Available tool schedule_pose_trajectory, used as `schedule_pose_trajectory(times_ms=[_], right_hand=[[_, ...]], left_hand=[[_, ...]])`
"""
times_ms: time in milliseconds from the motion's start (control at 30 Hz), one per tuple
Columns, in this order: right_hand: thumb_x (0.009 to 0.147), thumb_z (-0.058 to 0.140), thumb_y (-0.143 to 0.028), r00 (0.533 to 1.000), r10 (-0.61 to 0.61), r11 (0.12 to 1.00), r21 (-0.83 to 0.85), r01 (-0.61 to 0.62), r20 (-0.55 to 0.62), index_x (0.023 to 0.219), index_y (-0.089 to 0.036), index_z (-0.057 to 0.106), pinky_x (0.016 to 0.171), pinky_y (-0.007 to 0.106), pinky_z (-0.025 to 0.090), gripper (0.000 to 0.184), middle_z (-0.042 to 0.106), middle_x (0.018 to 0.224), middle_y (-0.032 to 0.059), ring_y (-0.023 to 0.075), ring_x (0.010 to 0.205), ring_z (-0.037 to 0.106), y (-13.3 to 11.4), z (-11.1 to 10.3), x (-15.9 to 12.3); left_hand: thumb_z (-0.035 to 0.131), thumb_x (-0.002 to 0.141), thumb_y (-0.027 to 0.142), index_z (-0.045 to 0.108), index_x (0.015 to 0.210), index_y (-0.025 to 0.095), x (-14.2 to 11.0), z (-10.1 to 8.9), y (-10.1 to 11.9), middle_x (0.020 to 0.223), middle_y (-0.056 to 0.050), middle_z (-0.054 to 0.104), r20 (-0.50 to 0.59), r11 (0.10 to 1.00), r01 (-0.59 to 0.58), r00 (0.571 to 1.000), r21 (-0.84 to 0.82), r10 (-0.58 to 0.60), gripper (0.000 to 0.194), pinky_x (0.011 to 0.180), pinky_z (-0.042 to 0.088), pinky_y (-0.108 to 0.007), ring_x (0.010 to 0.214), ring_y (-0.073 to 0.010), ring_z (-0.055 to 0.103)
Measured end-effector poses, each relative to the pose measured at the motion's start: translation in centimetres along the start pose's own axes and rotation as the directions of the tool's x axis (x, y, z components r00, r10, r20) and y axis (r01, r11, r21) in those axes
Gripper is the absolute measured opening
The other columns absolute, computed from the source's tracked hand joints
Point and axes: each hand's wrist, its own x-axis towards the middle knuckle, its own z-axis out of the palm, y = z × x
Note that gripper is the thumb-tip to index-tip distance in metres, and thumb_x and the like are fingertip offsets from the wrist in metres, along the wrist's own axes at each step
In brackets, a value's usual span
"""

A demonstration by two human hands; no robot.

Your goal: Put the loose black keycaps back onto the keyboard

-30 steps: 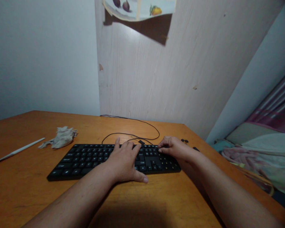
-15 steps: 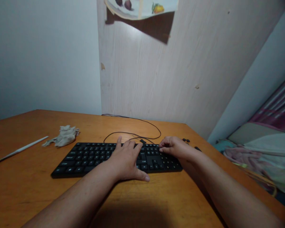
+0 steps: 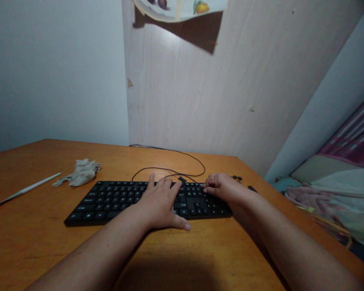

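A black keyboard (image 3: 109,198) lies across the wooden desk, and bare spots without keycaps show on its number pad (image 3: 214,205). My left hand (image 3: 160,202) rests on the keyboard's middle with fingers spread and thumb stretched toward the front edge; it holds nothing. At the upper end of the number pad, my right hand (image 3: 216,186) is closed, thumb and fingers pinched together. Whatever is between those fingertips is hidden. Several small black keycaps (image 3: 237,178) lie on the desk beyond my right hand, and a longer black piece (image 3: 252,189) sits nearer my wrist.
Behind the keyboard a thin black cable (image 3: 170,169) loops toward the wall. To the left are a crumpled greyish cloth (image 3: 84,173) and a slim white-tipped stick (image 3: 36,186). The desk (image 3: 182,258) meets a panelled wall at the back; bedding (image 3: 333,194) is off to the right.
The camera view has shifted very slightly. Both hands keep the same place and pose on the keyboard.
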Motion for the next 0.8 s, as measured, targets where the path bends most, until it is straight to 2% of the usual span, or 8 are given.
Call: schedule_pose_trajectory(times_ms=[300, 433, 533, 600, 700, 800], right_hand=[[0.085, 0.061, -0.021, 1.0, -0.004, 0.996, -0.094, 0.007, 0.029, 0.082, -0.02, 0.073, 0.071, 0.027, 0.043, 0.012, 0.072, 0.081, 0.0035, 0.0174, 0.078, 0.063, -0.7, 0.3, 0.1], [0.084, 0.062, -0.022, 0.999, 0.026, 0.999, 0.018, -0.026, 0.019, 0.084, -0.02, 0.074, 0.073, 0.027, 0.046, 0.012, 0.073, 0.085, 0.0035, 0.018, 0.08, 0.064, -0.4, 0.0, -0.1], [0.086, 0.06, -0.025, 0.993, 0.08, 0.989, 0.128, -0.069, -0.083, 0.086, -0.02, 0.074, 0.074, 0.029, 0.048, 0.015, 0.074, 0.087, 0.0044, 0.0188, 0.081, 0.066, 0.7, -0.6, -0.3], [0.087, 0.059, -0.029, 0.97, 0.134, 0.984, 0.146, -0.105, -0.205, 0.086, -0.021, 0.074, 0.075, 0.03, 0.049, 0.017, 0.074, 0.088, 0.0052, 0.0198, 0.082, 0.066, 2.0, -1.0, -0.4], [0.086, 0.059, -0.036, 0.892, 0.242, 0.969, 0.137, -0.204, -0.382, 0.084, -0.021, 0.073, 0.073, 0.03, 0.049, 0.02, 0.075, 0.087, 0.005, 0.0203, 0.081, 0.067, 4.5, -1.8, -0.7], [0.088, 0.054, -0.039, 0.82, 0.329, 0.944, 0.128, -0.306, -0.469, 0.088, -0.021, 0.074, 0.069, 0.03, 0.048, 0.027, 0.074, 0.085, 0.0057, 0.0214, 0.08, 0.067, 6.9, -2.6, -1.2]], left_hand=[[0.052, 0.048, 0.096, 0.039, 0.151, 0.018, 0.0, -0.1, 0.1, 0.15, -0.021, 0.044, 0.001, 1.0, 0.009, 1.0, 0.002, -0.009, 0.13, 0.115, -0.003, -0.069, 0.14, -0.0457, 0.034], [0.052, 0.048, 0.096, 0.039, 0.151, 0.019, 0.0, -0.1, 0.0, 0.149, -0.021, 0.045, -0.001, 1.0, 0.004, 1.0, -0.003, -0.004, 0.129, 0.115, -0.003, -0.07, 0.139, -0.0458, 0.035], [0.052, 0.048, 0.096, 0.039, 0.15, 0.02, 0.1, -0.2, 0.1, 0.149, -0.02, 0.045, 0.005, 1.0, 0.009, 1.0, -0.004, -0.009, 0.128, 0.115, -0.003, -0.069, 0.139, -0.0452, 0.035], [0.053, 0.049, 0.095, 0.039, 0.151, 0.02, 0.1, -0.3, 0.2, 0.15, -0.021, 0.045, 0.012, 1.0, 0.012, 1.0, 0.0, -0.012, 0.127, 0.116, -0.003, -0.069, 0.14, -0.045, 0.035], [0.052, 0.049, 0.095, 0.038, 0.151, 0.02, 0.1, -0.5, 0.3, 0.15, -0.021, 0.044, 0.033, 1.0, 0.025, 0.999, 0.009, -0.025, 0.127, 0.116, -0.004, -0.068, 0.14, -0.0447, 0.034], [0.053, 0.049, 0.095, 0.037, 0.152, 0.019, 0.0, -0.5, 0.3, 0.151, -0.021, 0.042, 0.038, 1.0, 0.028, 0.999, 0.007, -0.028, 0.128, 0.115, -0.005, -0.069, 0.141, -0.045, 0.033]])
